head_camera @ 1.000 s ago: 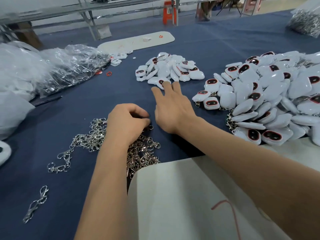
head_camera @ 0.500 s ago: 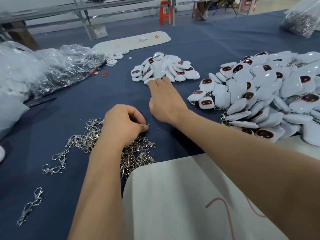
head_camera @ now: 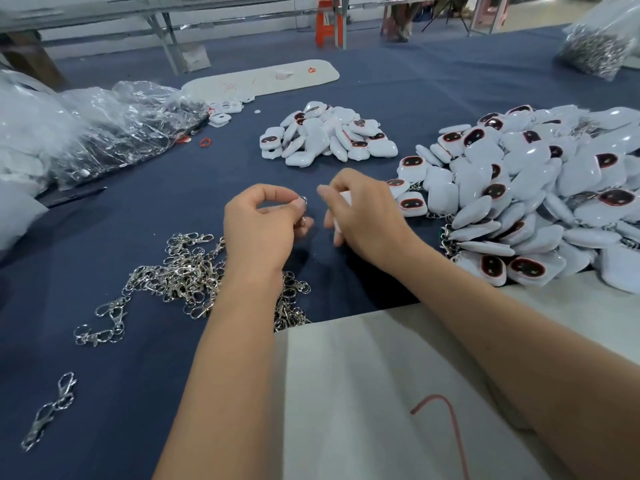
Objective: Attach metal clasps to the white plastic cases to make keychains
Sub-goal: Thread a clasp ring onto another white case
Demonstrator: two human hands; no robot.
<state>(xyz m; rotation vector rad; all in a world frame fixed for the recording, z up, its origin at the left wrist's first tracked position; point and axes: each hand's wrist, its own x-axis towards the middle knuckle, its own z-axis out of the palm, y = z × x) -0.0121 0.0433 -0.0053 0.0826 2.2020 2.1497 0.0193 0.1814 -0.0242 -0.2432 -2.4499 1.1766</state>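
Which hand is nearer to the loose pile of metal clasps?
Left. The left hand is just above and behind the pile of metal clasps; the right hand is farther to the right of it.

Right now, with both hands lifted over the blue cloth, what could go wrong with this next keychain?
Three things, I'd guess. The left hand only pinches the small metal clasp at its fingertips, so it could slip and drop. The clasp pile below looks tangled, so a dropped one may snag others. The white case is mostly hidden inside the right hand, so lining it up with the clasp could be fiddly.
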